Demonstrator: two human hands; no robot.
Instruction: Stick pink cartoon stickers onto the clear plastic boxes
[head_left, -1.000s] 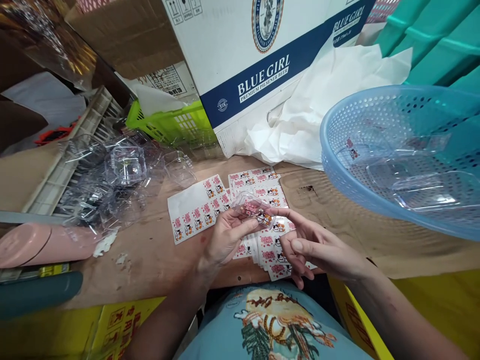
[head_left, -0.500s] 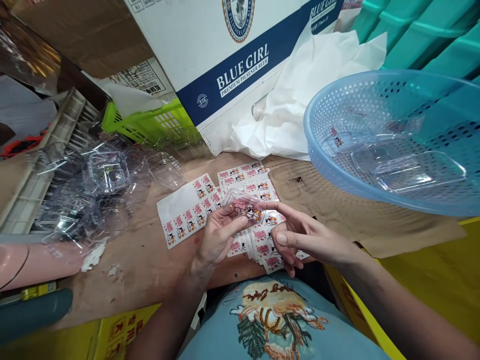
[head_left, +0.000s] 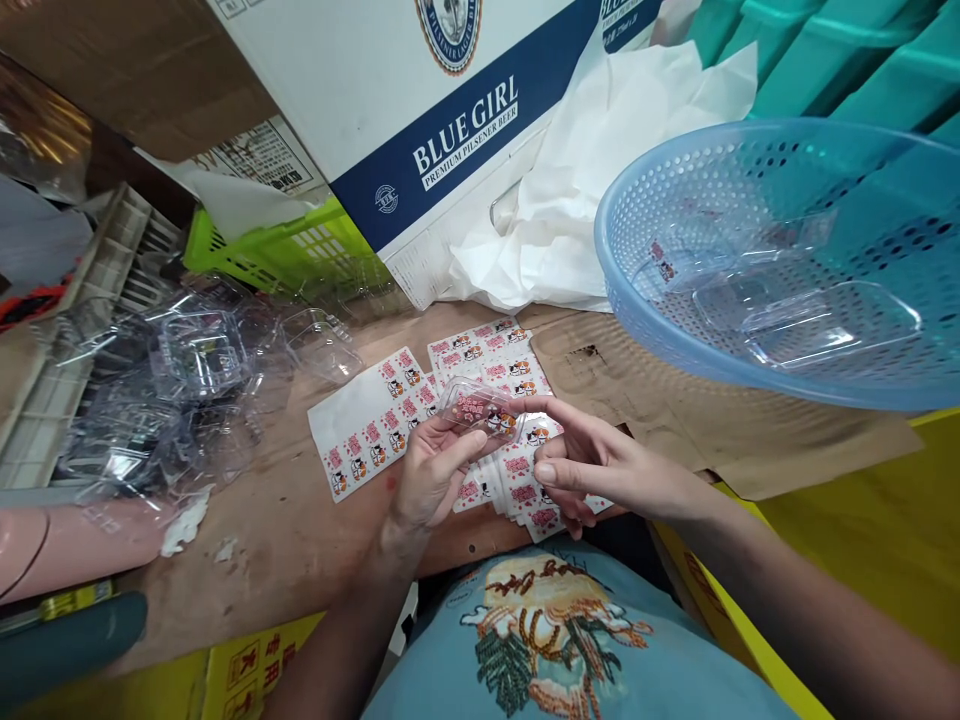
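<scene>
My left hand holds a small clear plastic box between thumb and fingers, above the work surface. A sticker with pink lettering and cartoon cats shows on the box. The index fingertip of my right hand touches the box's right end; its other fingers are loosely curled and apart, with nothing seen in them. Beneath both hands lie sticker sheets printed with the same cats and pink lettering, partly overlapping. Part of the left sheet is bare white backing.
At left is a heap of clear plastic boxes beside a pink object. A blue perforated basket at right contains clear boxes. Behind stand a green basket, a beer carton, crumpled white paper and teal bins.
The view has shifted slightly, so the surroundings sit a little further left and higher. Both hands keep nearly the same pose around the plastic box.
</scene>
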